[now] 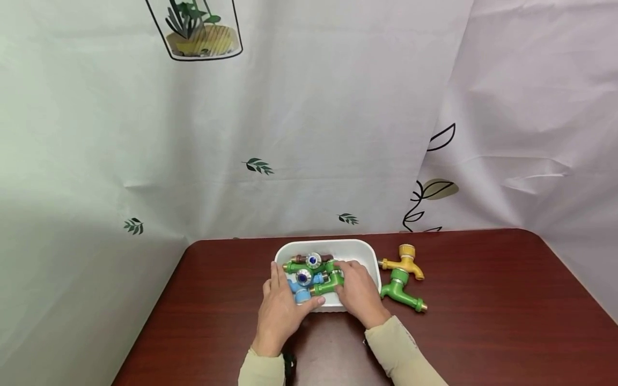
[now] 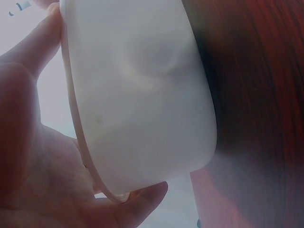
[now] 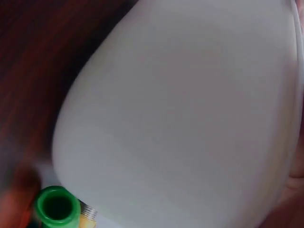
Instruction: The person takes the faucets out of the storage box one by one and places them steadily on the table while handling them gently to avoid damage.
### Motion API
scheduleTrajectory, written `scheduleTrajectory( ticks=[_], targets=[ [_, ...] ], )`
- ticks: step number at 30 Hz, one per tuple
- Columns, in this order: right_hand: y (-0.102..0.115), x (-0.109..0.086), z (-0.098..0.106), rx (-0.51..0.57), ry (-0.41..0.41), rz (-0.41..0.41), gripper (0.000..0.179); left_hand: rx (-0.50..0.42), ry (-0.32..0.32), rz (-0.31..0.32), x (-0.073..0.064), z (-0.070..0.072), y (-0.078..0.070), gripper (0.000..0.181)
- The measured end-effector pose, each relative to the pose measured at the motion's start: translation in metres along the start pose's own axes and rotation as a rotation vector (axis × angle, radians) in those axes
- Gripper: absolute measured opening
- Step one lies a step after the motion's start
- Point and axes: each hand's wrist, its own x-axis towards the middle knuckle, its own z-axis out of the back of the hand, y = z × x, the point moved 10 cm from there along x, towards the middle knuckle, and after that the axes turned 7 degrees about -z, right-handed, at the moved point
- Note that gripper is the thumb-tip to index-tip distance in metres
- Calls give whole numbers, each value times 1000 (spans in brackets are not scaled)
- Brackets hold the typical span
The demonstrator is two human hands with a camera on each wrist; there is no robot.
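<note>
A white plastic basin [image 1: 357, 249] stands near the table's back edge and holds several toy-like taps. My left hand [image 1: 280, 313] grips its front left corner, with the fingers along the left rim and the thumb at the front rim. Over the basin's right side, my right hand [image 1: 358, 292] has its fingers and thumb round a green tap [image 1: 328, 285] lying inside; the fingertips are partly hidden. Beside that tap are a blue tap [image 1: 301, 295] and a brown tap [image 1: 325, 258]. Both wrist views mostly show the basin's outer wall [image 2: 142, 104].
Right of the basin, a yellow tap [image 1: 404, 264] and another green tap [image 1: 399, 289] lie on the dark red-brown table [image 1: 483, 311], close to the basin wall. A white patterned cloth [image 1: 314, 134] hangs behind the table.
</note>
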Motion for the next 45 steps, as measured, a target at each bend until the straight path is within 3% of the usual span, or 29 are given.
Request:
scheduleTrajectory(
  ticks=[8,17,33,45],
  targets=[
    [-1,7,-12,-46,111,-35,49,10,1,-11,1,1,-2,128],
    [-2,9,-18,-37,160,-31,50,-1,6,1,0,0,0,128],
    [-5,9,-22,-61,205,-31,50,5,-7,-14,0,1,-2,126],
    [-8,8,-20,-41,179,-65,55,0,9,-5,-1,-2,-1,127]
  ],
)
